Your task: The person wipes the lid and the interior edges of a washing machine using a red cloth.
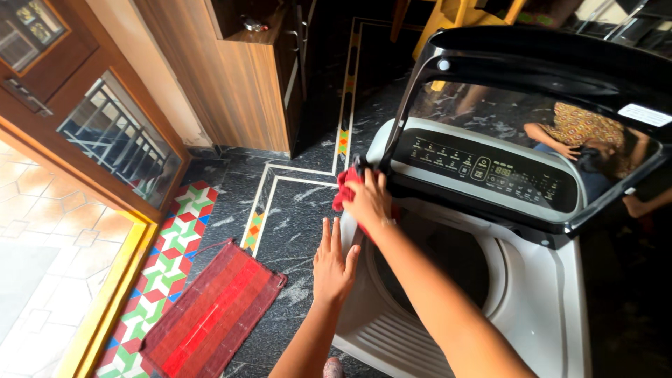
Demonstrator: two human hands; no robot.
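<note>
Right hand (369,199) grasping red cloth (346,186) on washing machine (539,294) rim; left hand (334,264) released, flat; drum dark.

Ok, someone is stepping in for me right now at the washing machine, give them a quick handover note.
Right hand: presses a red cloth against the top rim of the white washing machine, near the hinge corner of the raised lid.
Left hand: empty, flat on the machine's left edge.
Done: lid is up, drum opening exposed.
Left: how much of the rim is wiped cannot be told; the remaining rim and the control panel are untouched by the cloth now.
</note>
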